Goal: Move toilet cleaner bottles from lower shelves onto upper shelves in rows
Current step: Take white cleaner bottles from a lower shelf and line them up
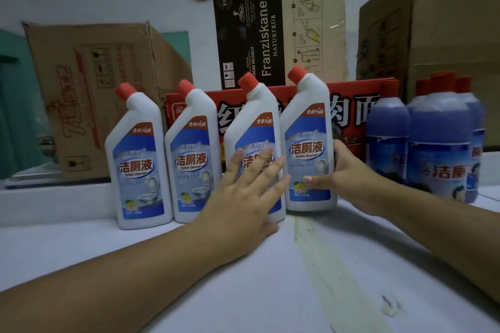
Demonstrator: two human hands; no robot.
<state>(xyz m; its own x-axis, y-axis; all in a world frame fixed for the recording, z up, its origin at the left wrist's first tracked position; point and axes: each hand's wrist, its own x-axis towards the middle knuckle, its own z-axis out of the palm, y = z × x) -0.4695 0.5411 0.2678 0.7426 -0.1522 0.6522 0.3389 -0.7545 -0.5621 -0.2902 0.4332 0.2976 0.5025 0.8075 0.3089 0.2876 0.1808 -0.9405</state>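
Observation:
Several white toilet cleaner bottles with red angled caps stand in a row on a white shelf top [243,278]. The leftmost bottle [138,159] and the second bottle [192,154] stand free. My left hand [249,186] lies flat with fingers spread against the front of the third bottle [254,121]. My right hand [343,170] wraps the lower right side of the fourth bottle [308,140], thumb across its label.
A cluster of blue-purple bottles with red caps [438,140] stands at the right. Behind the row lie a red carton [351,111], a black and beige beer carton [278,32], and brown cardboard boxes at the left [89,89] and the right [438,30]. A yellowish stain [324,265] runs along the shelf top.

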